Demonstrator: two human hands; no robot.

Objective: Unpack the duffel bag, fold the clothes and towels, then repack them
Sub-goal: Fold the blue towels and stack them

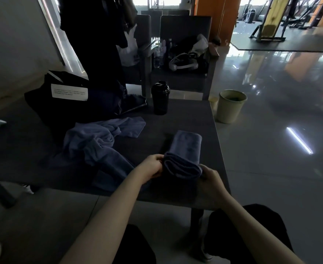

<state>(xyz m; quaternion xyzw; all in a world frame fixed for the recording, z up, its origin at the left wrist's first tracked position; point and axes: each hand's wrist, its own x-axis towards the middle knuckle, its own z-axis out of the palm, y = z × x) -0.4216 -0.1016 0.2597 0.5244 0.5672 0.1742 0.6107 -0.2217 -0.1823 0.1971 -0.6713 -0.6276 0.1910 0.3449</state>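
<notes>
Dim light, black duffel bag (71,103) a shapeless mass at far left of the table (195,117), left hand (153,166) and right hand (212,181), curled fingers partly hidden, pinching the rounded near end of the soft folded towel (185,149), 1 crumpled towel (97,143) beside.

Gym lounge: exercise machines (269,21) beyond, shaker bottle (160,99) nearby.

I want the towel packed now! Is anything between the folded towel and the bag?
Yes. A crumpled blue towel lies on the table between the folded towel and the black duffel bag. The shaker bottle stands off that line, to the right.
</notes>
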